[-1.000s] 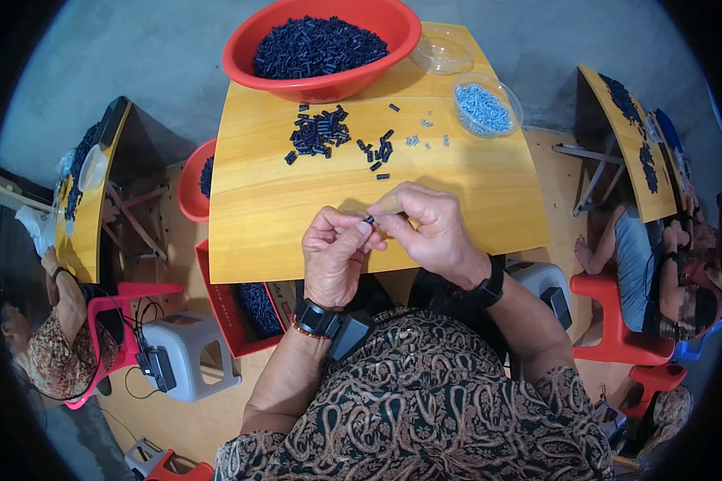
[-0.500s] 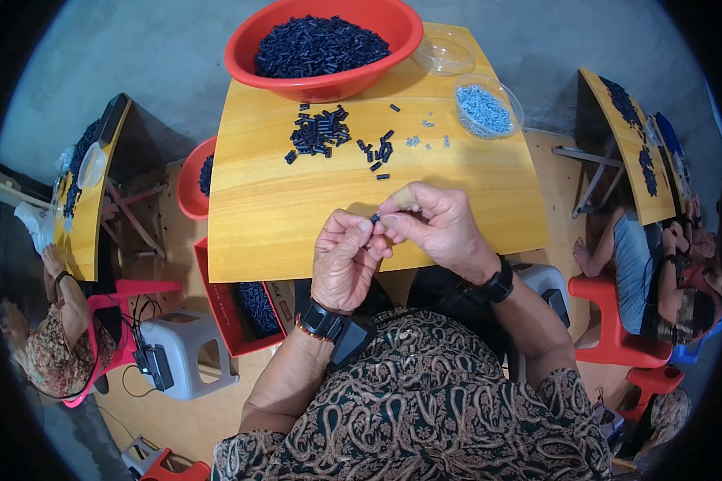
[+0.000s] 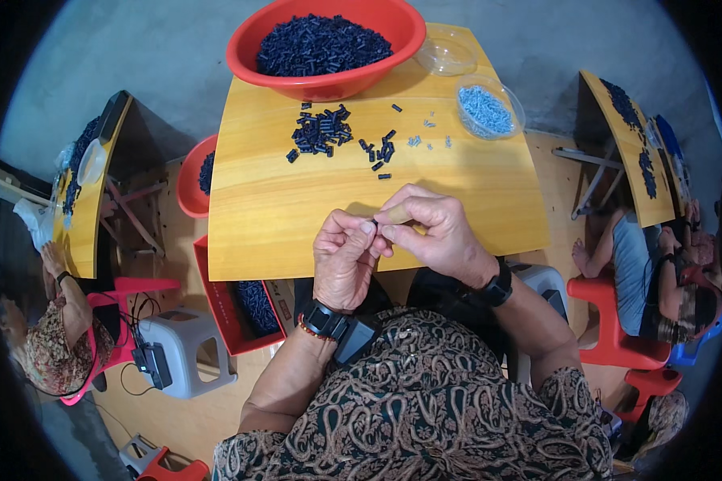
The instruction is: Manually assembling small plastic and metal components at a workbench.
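My left hand [image 3: 345,260] and my right hand [image 3: 437,232] meet above the near edge of the yellow wooden table [image 3: 273,224]. Their fingertips pinch a small dark cylindrical piece [image 3: 375,223], mostly hidden by the fingers. Whether the right fingers also hold a tiny pin cannot be made out. Beyond my hands lies a heap of short dark cylindrical pieces [image 3: 321,131], with a looser group of the same pieces [image 3: 386,149] to its right. A few tiny pale pins [image 3: 415,142] are scattered near a clear bowl of light-blue pins [image 3: 484,110].
A large red basin [image 3: 329,86] of dark pieces stands at the table's far edge, beside a clear empty-looking bowl [image 3: 448,58]. A red basin [image 3: 191,180] and a red box [image 3: 217,301] sit below left. Other people work at tables on both sides.
My right fingers have closed further over the dark piece, hiding more of it. The left hand stays nearly where it was, and the pieces on the table are unchanged.
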{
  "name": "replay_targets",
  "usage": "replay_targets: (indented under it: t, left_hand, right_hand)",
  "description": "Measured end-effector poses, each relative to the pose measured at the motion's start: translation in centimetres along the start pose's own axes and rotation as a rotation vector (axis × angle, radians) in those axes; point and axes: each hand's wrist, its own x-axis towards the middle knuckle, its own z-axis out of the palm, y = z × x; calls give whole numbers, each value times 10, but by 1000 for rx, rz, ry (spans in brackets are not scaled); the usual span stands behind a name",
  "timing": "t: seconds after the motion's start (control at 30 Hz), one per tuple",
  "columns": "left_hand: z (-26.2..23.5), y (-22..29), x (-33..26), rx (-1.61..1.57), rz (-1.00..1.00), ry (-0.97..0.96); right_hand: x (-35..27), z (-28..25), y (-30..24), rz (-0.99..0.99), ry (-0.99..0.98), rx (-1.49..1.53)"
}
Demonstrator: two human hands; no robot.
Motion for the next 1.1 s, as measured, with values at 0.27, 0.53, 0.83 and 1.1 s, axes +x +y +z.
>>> replay_targets:
  t: [0.27, 0.53, 0.83, 1.1]
  left_hand:
    - [-1, 0, 2, -113, -106, -47]
    - [7, 4, 1, 25, -101, 25]
    - [-3, 7, 5, 151, -28, 25]
    - [-2, 9, 8, 113, 14, 71]
  right_hand:
    - [-1, 4, 4, 287, 79, 392]
    - [6, -5, -1, 143, 8, 123]
    - [43, -22, 21, 98, -8, -179]
    - [95, -24, 58, 131, -30, -541]
